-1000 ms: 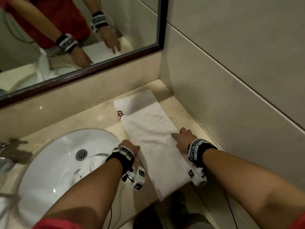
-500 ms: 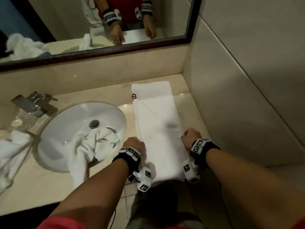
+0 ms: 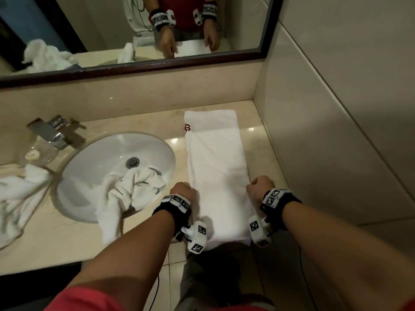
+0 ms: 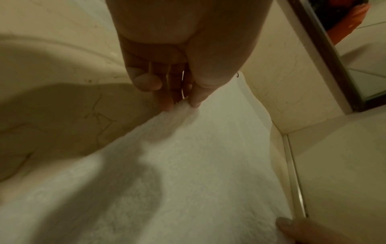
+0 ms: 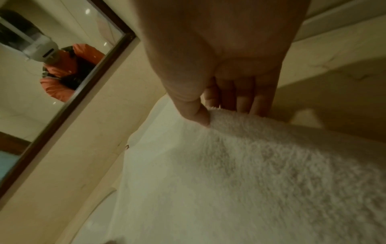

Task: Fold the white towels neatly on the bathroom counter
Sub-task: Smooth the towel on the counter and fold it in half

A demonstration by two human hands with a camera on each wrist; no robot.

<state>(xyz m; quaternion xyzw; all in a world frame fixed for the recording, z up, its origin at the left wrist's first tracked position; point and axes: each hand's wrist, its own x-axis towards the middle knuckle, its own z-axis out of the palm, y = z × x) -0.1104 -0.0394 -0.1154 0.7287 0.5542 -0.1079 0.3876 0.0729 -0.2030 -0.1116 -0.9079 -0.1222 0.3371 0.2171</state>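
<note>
One towel [image 3: 215, 167] is laid out as a long strip, its side edges pinched by the left hand [image 3: 183, 193] and right hand [image 3: 260, 189]; crumpled towels [image 3: 132, 189] in the sink [image 3: 89, 158] and at far left are left unfolded.

Dim, warm light from above glares in small spots on my surface [image 3: 249, 129], my hands shadow the towel [image 4: 188, 165], and both wrist views blur and bend at the edges.

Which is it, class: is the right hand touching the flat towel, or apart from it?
Touching: the right wrist view shows the right hand pinching the flat towel's edge.
</note>
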